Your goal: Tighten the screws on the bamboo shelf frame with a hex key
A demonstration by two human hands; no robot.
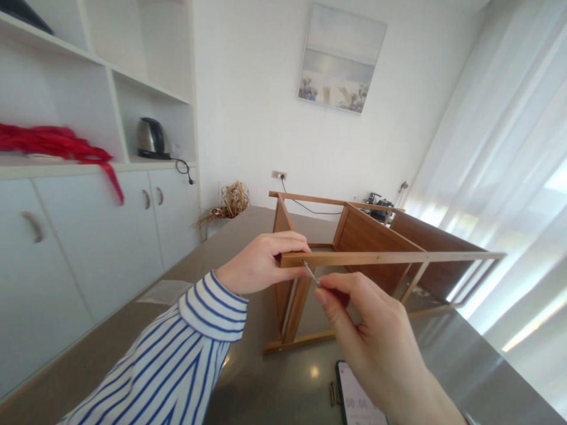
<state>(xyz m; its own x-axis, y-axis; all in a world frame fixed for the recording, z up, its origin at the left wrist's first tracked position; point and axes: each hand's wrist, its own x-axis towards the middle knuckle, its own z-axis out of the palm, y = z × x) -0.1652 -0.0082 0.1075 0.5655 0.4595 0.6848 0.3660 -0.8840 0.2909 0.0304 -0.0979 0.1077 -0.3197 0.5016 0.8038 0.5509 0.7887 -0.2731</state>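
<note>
A wooden shelf frame (354, 258) lies on its side on the table, with brown panels between its rails. My left hand (261, 262) is closed around the near left end of the upper front rail, thumb below and fingers over the top. In a pinch of thumb and forefinger, my right hand (372, 330) holds a long, thin metal screw (312, 275). The screw slants up to the left, its tip at a hole in the rail's front face; how deep it sits I cannot tell. My right fingers cover its near end.
A phone (358, 395) showing a timer lies on the grey table (274, 383), with small brass-coloured fasteners (332, 393) beside it. Shelves at left hold a kettle (152, 139) and red fabric (57, 143). Dried plant matter (233, 202) stands beyond the table; a curtain (500, 147) hangs at right.
</note>
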